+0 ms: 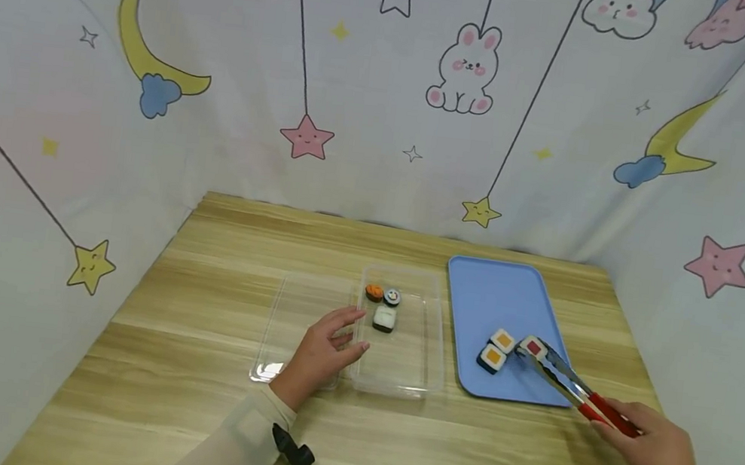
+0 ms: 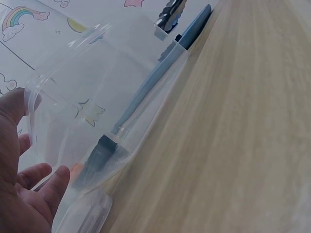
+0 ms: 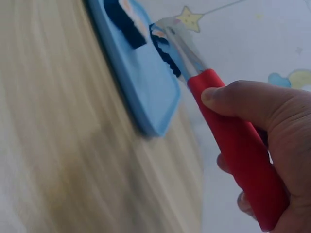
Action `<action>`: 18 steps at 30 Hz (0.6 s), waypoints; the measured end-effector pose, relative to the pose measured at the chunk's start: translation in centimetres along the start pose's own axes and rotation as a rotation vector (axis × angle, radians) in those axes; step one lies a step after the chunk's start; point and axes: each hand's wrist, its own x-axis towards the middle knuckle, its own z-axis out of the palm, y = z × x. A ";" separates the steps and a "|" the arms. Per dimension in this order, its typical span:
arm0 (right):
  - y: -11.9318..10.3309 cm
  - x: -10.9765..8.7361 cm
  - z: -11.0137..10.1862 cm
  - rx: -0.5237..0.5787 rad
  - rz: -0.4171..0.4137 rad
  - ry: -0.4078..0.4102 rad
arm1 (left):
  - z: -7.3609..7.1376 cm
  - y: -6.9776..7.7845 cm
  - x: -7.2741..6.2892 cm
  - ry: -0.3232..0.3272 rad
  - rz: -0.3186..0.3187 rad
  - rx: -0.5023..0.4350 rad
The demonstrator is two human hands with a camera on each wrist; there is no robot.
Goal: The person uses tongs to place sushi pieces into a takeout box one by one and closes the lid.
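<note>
My right hand (image 1: 656, 452) grips red-handled metal tongs (image 1: 562, 377) over the blue tray (image 1: 502, 299). At the tongs' tips is a sushi roll piece with a red centre (image 1: 534, 347). Two sushi pieces with orange centres (image 1: 503, 341) lie beside it on the tray. My left hand (image 1: 322, 352) is at the left side of a clear plastic container (image 1: 405, 380), its fingers spread and loosely bent. In the left wrist view, fingers touch or nearly touch the container rim (image 2: 30, 116). Inside stand an orange-topped sushi (image 1: 374, 292), a small round roll (image 1: 392, 297) and a white-topped piece (image 1: 384, 319).
A clear flat lid (image 1: 296, 308) lies left of the container, partly behind my left hand. The wood-grain table (image 1: 203, 290) is bordered by printed white cloth (image 1: 379, 172) at the back and sides. A black strap piece (image 1: 292, 449) sits at my left wrist.
</note>
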 end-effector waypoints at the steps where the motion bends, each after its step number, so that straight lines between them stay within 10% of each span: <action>1: -0.2 0.1 -0.1 -0.007 0.009 -0.002 | 0.0 0.0 0.0 -0.003 -0.001 -0.004; 12: -6.9 3.7 0.0 0.137 -0.129 -0.039 | 0.1 0.1 -0.2 0.005 -0.007 0.002; 18: -12.0 6.1 2.0 0.131 -0.343 -0.100 | 0.0 -0.1 -0.1 -0.001 0.010 -0.011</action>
